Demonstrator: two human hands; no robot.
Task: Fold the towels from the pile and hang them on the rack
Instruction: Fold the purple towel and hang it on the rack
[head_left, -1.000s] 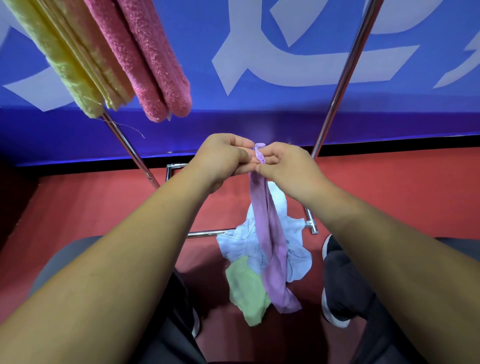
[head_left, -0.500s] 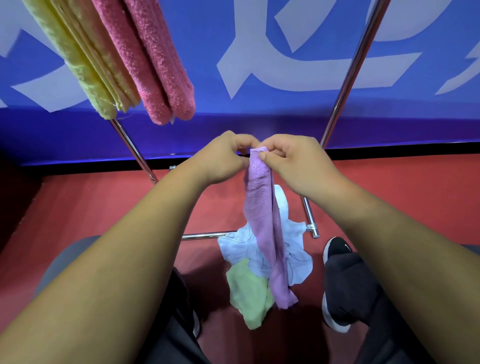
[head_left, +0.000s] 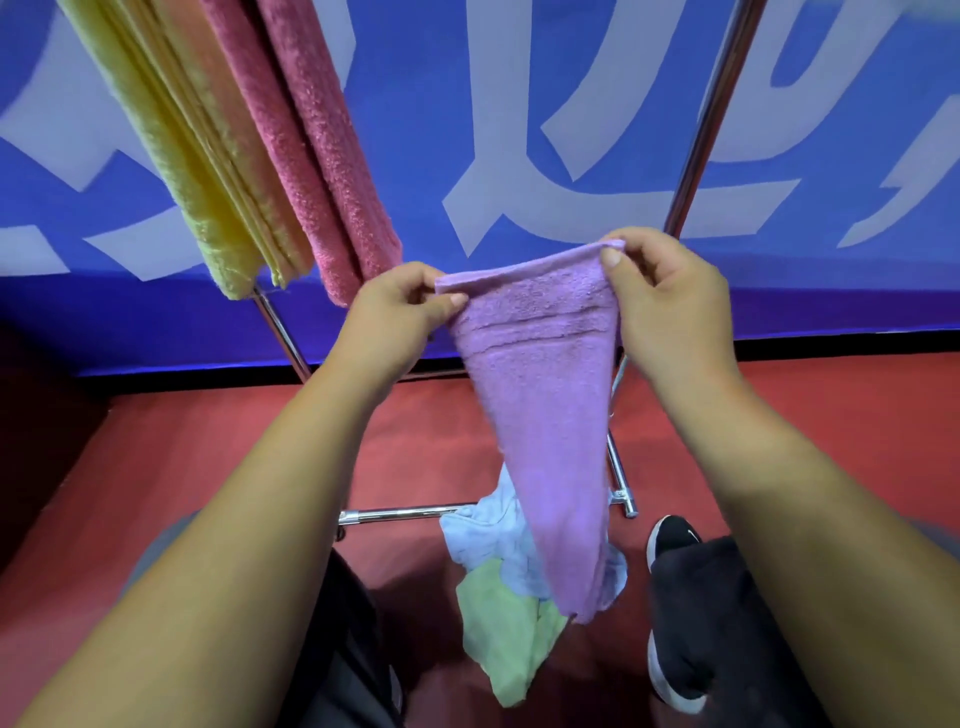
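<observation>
Towels, left to right: a yellow towel and a pink towel hang folded over the rack at the upper left, so I'd say two are done. My left hand pinches one top corner of the purple towel, thumb on the front. My right hand pinches the other corner, a bit higher. The towel hangs between the hands above the floor, top edge fairly taut. Its lower end narrows and dangles in front of the pile, a blue towel and a green towel by the rack's base bar.

I reckon this is the spread-out bit before the fold. To do it right I'd level the corners, shake the bottom open flat, then bring corner to corner with the edges lined up. Terry slips easy, so firm pinches.
</observation>
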